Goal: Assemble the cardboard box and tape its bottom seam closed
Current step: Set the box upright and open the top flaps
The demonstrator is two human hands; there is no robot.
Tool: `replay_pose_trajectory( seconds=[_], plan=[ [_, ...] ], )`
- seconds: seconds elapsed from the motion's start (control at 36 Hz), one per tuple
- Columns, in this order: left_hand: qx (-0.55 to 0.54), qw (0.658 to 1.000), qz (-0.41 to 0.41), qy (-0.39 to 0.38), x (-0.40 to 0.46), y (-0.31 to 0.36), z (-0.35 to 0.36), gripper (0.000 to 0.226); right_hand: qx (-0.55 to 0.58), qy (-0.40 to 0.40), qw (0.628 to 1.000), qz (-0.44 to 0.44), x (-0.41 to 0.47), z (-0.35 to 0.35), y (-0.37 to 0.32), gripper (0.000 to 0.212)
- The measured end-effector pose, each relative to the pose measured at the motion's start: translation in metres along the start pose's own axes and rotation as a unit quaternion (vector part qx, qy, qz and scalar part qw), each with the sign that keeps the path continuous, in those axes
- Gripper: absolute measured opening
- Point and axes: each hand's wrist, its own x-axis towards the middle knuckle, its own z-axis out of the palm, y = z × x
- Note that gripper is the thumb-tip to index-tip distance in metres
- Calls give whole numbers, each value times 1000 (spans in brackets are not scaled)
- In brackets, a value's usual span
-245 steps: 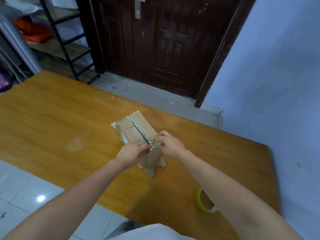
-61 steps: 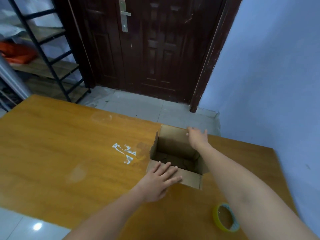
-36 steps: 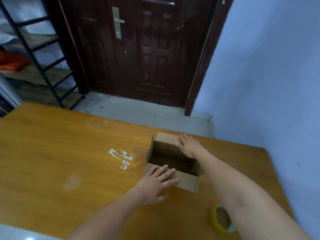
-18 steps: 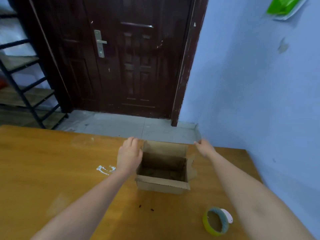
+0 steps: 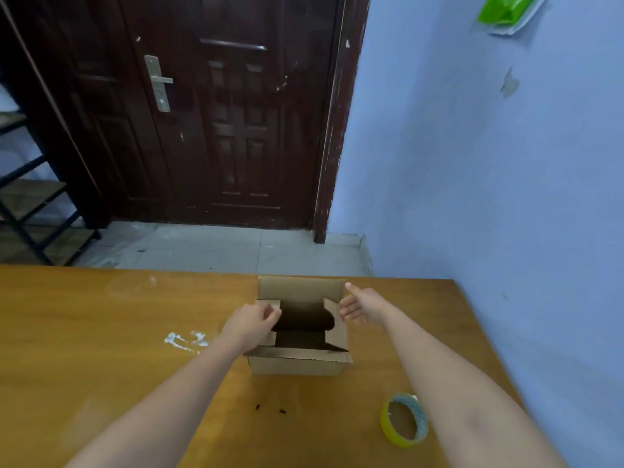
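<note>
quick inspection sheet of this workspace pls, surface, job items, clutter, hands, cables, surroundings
surface: wooden table, white residue patch, two dark specks
job's things: cardboard box upright, top open, side flaps folding inward; yellow tape roll lying flat, near right
clutter: nothing seen
grippers: left hand pinches left flap; right hand open against right flap
cables: nothing seen
surroundings: dark door, blue wall, shelf rack, green item on wall
</note>
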Motion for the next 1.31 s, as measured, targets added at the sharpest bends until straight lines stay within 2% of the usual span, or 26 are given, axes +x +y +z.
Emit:
replay_pose_trajectory(
  seconds=[0.14,0.28,0.44,0.58,0.72,0.83,0.92,0.97,1.08,1.19,1.31],
  plan=[
    [62,997,27,-37,-2,-1,1,39,-37,-9,999,7,4,10,-1,46],
    [71,995,38,-56,-7,-9,0,40,-124,-38,991,-24,6,17,0,37],
    [69,987,63,-129,-12,-16,-6,50,-166,-44,984,-55,7,23,1,33],
    [53,985,73,-148,-15,-22,-11,64,-69,50,992,-89,9,20,1,26],
    [54,969,114,-213,-20,-21,-20,99,-96,81,986,-106,11,16,3,27],
    [105,942,175,-267,-23,-7,-21,106,-92,152,977,-121,15,18,-2,39],
    [195,920,219,-259,-25,4,-14,95,-77,151,977,-127,17,20,-8,56],
    [240,910,246,-232,-27,8,-9,79,-83,136,978,-133,17,21,-13,61],
    [244,920,258,-166,-27,12,-5,44,-135,97,977,-131,18,20,-18,44],
    [236,936,220,-139,-27,12,-5,35,-174,99,969,-143,18,19,-18,30],
    [248,938,222,-95,-27,11,-8,24,-180,98,968,-143,15,17,-16,31]
  ],
)
